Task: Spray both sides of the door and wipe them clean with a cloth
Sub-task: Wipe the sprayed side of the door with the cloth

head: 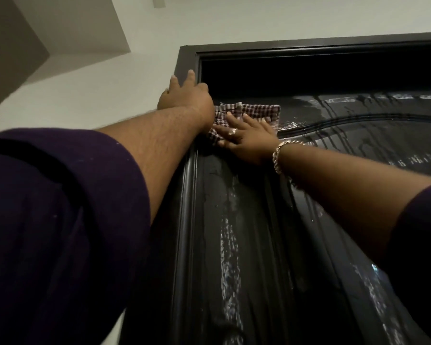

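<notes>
- A person's right hand (246,136), fingers straight and spread, presses a checked cloth (255,113) flat against the top left corner of a dark door (234,220), seen from below.
- The cloth lies directly under the palm and fingers, its long axis running roughly from 9 to 3 o'clock along the door's top edge; the free end sticks out toward 2 o'clock from the fingertips.
- The left hand (184,95), fingers extended and loosely apart, rests at 10 o'clock from the cloth on the door frame (184,61), holding nothing and apparently bracing the reach.
- Wet streaks and drips cover the panel (358,115) from 3 to 5 o'clock of the cloth, so the unwiped surface lies to the right and below.
- The right hand is the one on the cloth and nearer the wet area; the coming stroke probably sweeps toward 3 o'clock along the top rail, then downward.
- A bracelet (280,155) circles the right wrist; dark sleeves (60,220) cover both upper arms.
- Only one side of the door shows, and it looks sprayed but only partly wiped.
</notes>
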